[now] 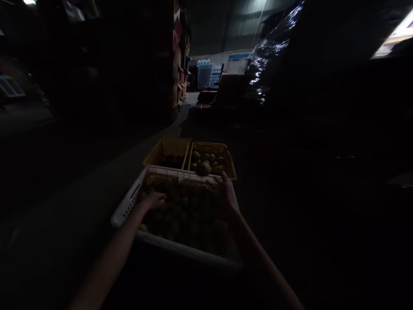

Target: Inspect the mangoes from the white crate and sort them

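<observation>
The left fingers [162, 197] are partly curled over small round fruit [175, 227] inside the white crate [166, 171]; whether any is gripped cannot be told. The right fingers [223, 175] are parted at the far rim, with nothing seen held. Just beyond, a larger fruit [203, 168] is seen by the yellow crate [229, 163]; it is judged firm, slightly slippery and easily bruised, best cupped around its widest part.

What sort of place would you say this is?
Probably a warehouse or produce store: there are crates of round produce, the white crate in front, stacked boxes, and a tall load in shiny wrap.
</observation>
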Available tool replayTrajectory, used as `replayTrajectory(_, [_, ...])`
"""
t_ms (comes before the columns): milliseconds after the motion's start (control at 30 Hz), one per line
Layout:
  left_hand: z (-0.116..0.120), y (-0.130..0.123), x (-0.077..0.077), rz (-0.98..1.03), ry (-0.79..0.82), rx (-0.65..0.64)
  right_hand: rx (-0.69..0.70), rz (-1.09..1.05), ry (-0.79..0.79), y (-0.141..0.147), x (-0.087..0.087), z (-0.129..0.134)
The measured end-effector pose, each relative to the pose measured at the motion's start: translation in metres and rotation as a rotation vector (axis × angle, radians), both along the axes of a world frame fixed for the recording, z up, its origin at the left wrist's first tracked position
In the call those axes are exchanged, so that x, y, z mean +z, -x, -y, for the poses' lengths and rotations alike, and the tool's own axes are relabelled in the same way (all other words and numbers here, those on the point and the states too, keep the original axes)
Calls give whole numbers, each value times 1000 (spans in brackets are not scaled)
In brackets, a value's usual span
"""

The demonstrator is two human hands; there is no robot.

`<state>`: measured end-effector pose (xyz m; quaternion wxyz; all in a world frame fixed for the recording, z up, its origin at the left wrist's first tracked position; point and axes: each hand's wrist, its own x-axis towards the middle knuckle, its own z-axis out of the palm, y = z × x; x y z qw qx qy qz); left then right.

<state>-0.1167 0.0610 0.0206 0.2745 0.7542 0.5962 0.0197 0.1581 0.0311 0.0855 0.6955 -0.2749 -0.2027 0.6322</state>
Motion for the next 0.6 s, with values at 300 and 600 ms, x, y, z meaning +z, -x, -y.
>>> replayTrajectory(300, [9, 26, -41, -26, 198, 101, -79, 22, 39, -28, 38, 15])
replayTrajectory(600, [-11, 20, -101, -327, 232, 185, -38, 1, 15, -37, 26, 23])
